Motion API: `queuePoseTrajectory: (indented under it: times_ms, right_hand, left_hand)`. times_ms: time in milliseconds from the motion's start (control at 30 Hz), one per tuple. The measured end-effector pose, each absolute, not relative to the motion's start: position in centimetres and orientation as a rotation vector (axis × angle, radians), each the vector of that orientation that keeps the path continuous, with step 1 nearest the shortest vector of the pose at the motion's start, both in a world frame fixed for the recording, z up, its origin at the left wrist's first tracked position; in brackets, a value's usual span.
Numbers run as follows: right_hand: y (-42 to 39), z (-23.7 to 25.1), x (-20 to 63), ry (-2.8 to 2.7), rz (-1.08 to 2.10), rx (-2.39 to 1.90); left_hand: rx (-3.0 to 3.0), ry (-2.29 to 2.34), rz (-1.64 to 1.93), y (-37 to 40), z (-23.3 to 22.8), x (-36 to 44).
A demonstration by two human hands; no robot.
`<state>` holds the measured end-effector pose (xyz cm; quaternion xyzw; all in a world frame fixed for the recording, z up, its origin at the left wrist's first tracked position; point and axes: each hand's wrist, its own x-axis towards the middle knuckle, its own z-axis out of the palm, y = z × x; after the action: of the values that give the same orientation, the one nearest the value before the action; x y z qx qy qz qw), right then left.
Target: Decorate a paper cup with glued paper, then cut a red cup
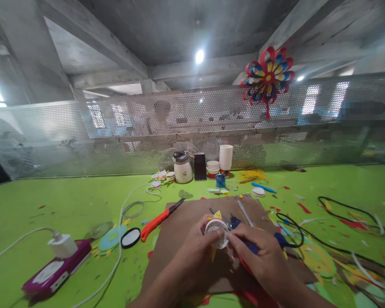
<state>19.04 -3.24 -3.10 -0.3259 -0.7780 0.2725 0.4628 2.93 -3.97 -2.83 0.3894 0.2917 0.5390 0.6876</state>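
My left hand is closed around a small round white paper piece, its thumb pressed onto the speckled face. A yellow pointed paper bit sticks up from the red-edged rim, and another yellow point shows below. At the right edge of the round piece, my right hand has its thumb and fingertips pinched together. Exactly what they grip is too small to make out. Beside and partly behind the right hand is a blue tool with a black cord. Both hands are above a brown board.
An orange-handled utility knife and a grey metal strip lie on the board. Left are a black-rimmed disc, a white cable and a purple power strip. Behind stand a jug, paper cups and a blue pot.
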Motion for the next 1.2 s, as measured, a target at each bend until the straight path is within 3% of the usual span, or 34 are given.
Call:
queuePoseTrajectory:
  times_ms: [1200]
  right_hand:
    - [-3.7,-5.2,18.5,-1.919,0.727,-0.881]
  left_hand:
    - [0.902,0.720,1.207,-4.4,-2.5,2.8]
